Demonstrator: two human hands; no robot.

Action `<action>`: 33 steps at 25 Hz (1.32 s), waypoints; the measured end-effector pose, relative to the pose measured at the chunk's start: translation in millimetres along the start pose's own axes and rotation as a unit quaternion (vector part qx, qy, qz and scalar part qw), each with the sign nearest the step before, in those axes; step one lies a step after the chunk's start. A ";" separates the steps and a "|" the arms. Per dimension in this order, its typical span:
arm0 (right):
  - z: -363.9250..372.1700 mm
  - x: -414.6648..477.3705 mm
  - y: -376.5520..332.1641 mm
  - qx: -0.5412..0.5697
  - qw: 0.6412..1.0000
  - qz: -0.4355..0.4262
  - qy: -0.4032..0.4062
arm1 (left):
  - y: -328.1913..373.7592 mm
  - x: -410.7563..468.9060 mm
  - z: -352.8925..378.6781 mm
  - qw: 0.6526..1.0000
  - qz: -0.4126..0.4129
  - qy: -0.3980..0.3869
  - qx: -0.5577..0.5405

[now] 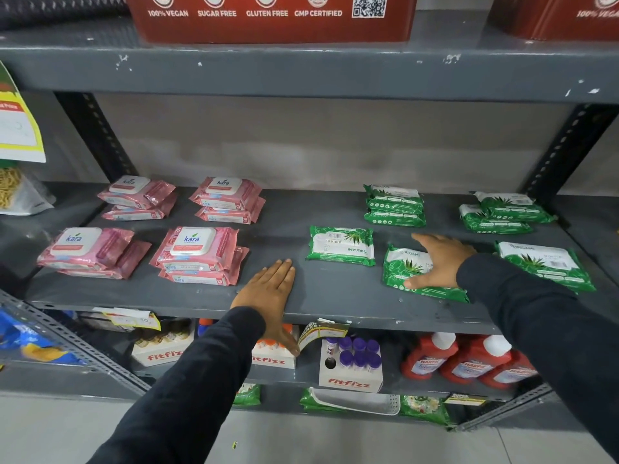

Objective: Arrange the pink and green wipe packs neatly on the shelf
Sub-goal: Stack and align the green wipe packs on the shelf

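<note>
Pink wipe packs lie in four small stacks on the left of the grey shelf (335, 296): back left (137, 195), back middle (227, 197), front left (90, 251), front middle (197, 252). Green packs lie on the right: a back stack (395, 205), a far-right stack (502, 212), a single pack turned upside down (340, 246), one under my right hand (402, 266) and one at the right edge (546, 266). My left hand (268, 293) rests flat on the shelf's front edge, holding nothing. My right hand (435, 259) lies spread on the green pack.
An upper shelf (301, 72) carries red cartons (271, 18). Below are fitfizz boxes (350, 366), red bottles (469, 360) and more green packs (425, 408). Slotted uprights (97, 135) frame the bay. A yellow price tag (16, 128) hangs left.
</note>
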State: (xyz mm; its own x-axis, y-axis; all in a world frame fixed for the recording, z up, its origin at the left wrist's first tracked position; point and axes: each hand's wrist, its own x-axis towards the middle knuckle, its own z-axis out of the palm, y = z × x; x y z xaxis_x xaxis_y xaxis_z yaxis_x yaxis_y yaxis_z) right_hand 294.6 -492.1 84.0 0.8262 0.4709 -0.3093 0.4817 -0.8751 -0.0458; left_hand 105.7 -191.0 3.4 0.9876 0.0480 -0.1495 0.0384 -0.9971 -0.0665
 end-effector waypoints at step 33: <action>-37.8 25.9 -29.9 0.022 0.994 -0.074 0.071 | -7.6 4.3 16.7 0.998 0.011 0.061 -0.023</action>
State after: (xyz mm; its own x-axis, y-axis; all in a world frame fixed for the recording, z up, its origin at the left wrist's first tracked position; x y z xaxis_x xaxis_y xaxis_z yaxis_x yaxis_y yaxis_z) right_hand 312.6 -449.5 113.3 0.7815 0.6034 -0.1588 0.5906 -0.7974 -0.1238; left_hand 107.1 -182.1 -13.2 0.9994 0.0209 -0.0289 0.0204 -0.9996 -0.0185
